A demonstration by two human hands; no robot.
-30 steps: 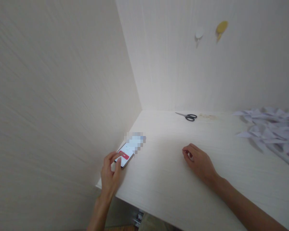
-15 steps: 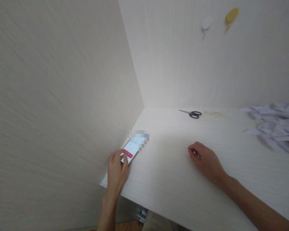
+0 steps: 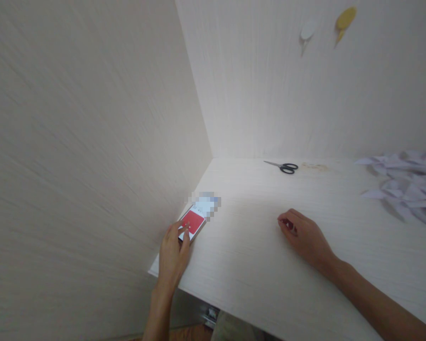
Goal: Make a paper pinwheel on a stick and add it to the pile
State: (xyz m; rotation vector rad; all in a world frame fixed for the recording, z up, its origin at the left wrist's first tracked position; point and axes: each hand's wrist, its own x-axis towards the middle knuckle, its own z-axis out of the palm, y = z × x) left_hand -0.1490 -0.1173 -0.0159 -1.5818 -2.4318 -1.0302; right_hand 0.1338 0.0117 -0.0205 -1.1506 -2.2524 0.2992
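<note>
1. left hand (image 3: 173,255) lay flat at the near left edge of the table (image 3: 255,265), palm down and fingers spread, gripping nothing. one fingertip pressed the red area on the screen of the phone (image 3: 195,219); judged a tap, not a hold.
2. phone lay face up on the table, close against the left wall (image 3: 92,142), its long side running away from the person. its near end sat under the left fingertips; the far part of the screen was blurred out. lying flat likely let it be worked with one finger.
3. right hand (image 3: 305,237) rested on the table well right of the phone, fingers curled loosely inward. whether it enclosed anything: cannot tell. forearm lay along the tabletop, seemingly as support.
4. folded paper pieces (image 3: 408,189) were heaped at the right edge, apart from both hands.
5. scissors (image 3: 283,166) lay shut near the back wall, well beyond either hand.
6. two hooks (image 3: 326,26), one white and one yellow, sat high on the back wall.
</note>
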